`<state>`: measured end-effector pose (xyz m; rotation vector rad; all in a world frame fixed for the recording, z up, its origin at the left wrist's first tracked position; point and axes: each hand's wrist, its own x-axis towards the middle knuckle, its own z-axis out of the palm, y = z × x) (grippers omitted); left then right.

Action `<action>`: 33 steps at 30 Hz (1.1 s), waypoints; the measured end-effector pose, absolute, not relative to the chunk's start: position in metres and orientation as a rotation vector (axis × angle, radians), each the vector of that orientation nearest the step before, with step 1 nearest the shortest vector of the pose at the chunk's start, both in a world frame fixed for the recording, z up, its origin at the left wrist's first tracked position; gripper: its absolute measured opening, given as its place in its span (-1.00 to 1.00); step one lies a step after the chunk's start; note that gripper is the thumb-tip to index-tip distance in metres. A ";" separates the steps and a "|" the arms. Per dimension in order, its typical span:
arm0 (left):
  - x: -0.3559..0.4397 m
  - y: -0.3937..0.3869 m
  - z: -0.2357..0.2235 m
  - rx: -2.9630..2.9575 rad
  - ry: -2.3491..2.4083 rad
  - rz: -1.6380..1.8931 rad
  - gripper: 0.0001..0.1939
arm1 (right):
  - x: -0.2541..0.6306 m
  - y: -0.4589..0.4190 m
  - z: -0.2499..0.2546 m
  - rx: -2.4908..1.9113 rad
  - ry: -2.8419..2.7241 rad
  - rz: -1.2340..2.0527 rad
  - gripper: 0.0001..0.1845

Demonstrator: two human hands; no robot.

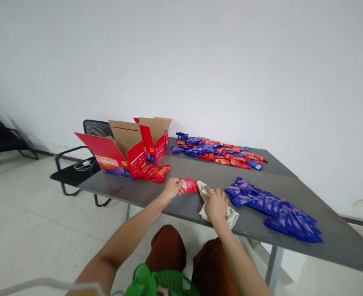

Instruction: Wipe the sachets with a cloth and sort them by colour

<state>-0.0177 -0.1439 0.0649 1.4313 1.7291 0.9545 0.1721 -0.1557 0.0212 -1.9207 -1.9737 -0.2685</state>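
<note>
My left hand (172, 189) is closed on the left end of a red packet (189, 186), which lies flat near the table's front edge. Just right of it, my right hand (216, 204) presses on a crumpled off-white cloth (204, 213), its fingers partly folded over the fabric. The cloth's left corner reaches the packet's right end. Several blue packets (270, 203) lie overlapping to the right of my right hand. Beyond my left hand, a small pile of red packets (156, 172) rests against an open red box.
Open red cartons (135, 158) stand on the left of the grey table (181, 164). A heap of mixed red and blue packets (218, 152) covers the back. Behind the cartons is a black chair (73, 166) with a white coiled cable on its seat.
</note>
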 end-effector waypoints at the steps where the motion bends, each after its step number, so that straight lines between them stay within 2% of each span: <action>1: -0.024 -0.145 0.078 1.584 1.840 0.967 -0.64 | 0.175 -0.158 0.021 -1.906 -1.984 -0.277 -0.51; 5: -0.059 -0.142 0.130 1.985 2.558 0.829 -0.59 | 0.178 -0.165 0.023 -1.903 -2.005 -0.298 -0.50; 9: -0.103 -0.122 0.148 2.283 2.703 0.475 -0.59 | 0.173 -0.166 0.024 -1.927 -1.956 -0.292 -0.53; 16: -0.142 -0.105 0.099 2.545 2.474 0.030 -0.60 | 0.170 -0.162 0.015 -1.969 -1.826 -0.297 -0.54; 20: -0.142 -0.114 0.073 2.541 2.403 -0.092 -0.62 | 0.171 -0.165 0.017 -1.943 -1.873 -0.297 -0.53; 25: -0.135 -0.125 0.072 2.436 2.536 -0.023 -0.47 | 0.168 -0.169 0.025 -2.029 -1.870 -0.240 -0.51; 29: -0.120 -0.117 0.093 2.291 2.653 0.127 -0.49 | 0.167 -0.170 0.028 -2.043 -1.878 -0.198 -0.52; 33: -0.096 -0.093 0.113 2.133 2.782 0.389 -0.42 | 0.167 -0.171 0.030 -2.062 -1.858 -0.139 -0.51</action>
